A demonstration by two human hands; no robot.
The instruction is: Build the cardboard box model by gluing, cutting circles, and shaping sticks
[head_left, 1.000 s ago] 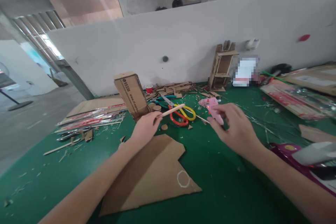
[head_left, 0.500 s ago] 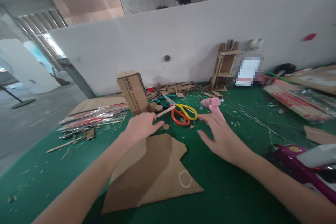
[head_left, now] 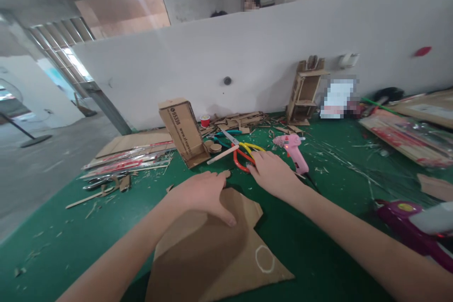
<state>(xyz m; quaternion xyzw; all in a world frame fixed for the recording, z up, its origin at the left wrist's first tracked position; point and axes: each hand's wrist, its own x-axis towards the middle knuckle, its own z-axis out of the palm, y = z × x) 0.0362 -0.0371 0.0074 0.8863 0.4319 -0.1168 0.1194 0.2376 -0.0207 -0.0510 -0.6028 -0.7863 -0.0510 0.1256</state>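
My left hand (head_left: pixel 203 196) lies flat with fingers spread on a brown cardboard sheet (head_left: pixel 215 255) on the green table. A white circle is drawn near the sheet's lower right. My right hand (head_left: pixel 271 174) rests over the red and yellow handles of the scissors (head_left: pixel 244 153); its fingertips are hidden, so a grip cannot be made out. A wooden stick (head_left: pixel 222 155) lies on the table beside the scissors, free of either hand. The pink glue gun (head_left: pixel 295 151) lies just right of my right hand.
An upright cardboard box (head_left: pixel 184 132) stands behind the stick. A cardboard shelf model (head_left: pixel 306 89) leans at the white wall. Cardboard scraps, a red cup (head_left: pixel 205 120), packaged sticks (head_left: pixel 123 163) at left, a purple tool (head_left: pixel 410 226) at right. A person's head shows behind the wall.
My left hand let go of the wooden stick and came down onto the cardboard sheet. My right hand left the glue gun and moved left onto the scissors.
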